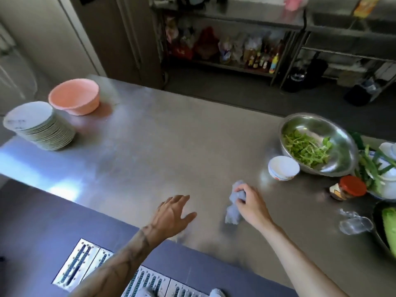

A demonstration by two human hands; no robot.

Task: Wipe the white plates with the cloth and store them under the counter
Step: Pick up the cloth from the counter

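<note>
Plates [38, 125] stand in one tall white stack at the far left end of the steel counter [160, 136], close to its left edge, the top one showing faint grey marks. Just behind the stack, on its right, sits a pink plastic bowl [75, 97], near it but whether touching cannot be told. The left hand [171, 215] is over the near part of the counter with fingers spread and straight, grasping nothing; whether the palm touches the steel cannot be told. The right hand [250, 202] clenches a bunched grey-blue cloth [232, 213], whose loose lower end hangs down to the counter. Both hands are well apart from the stack, which lies across the counter to their left. The crowd of things is on the right: a small white bowl [282, 168] beyond the right hand, a large steel bowl [342, 142] just behind it holding green vegetable strips [306, 148], a jar with a red lid [349, 188] lying on its side, spring onions [372, 166] over white dishes at the edge of view, crumpled clear plastic [353, 224] and a dark pan [379, 234] with something pale green in it. Below the near edge, metal drain grates [75, 264] are set in the floor. Across the aisle a steel rack [235, 67] carries bottles and bags, too blurred to name.
</note>
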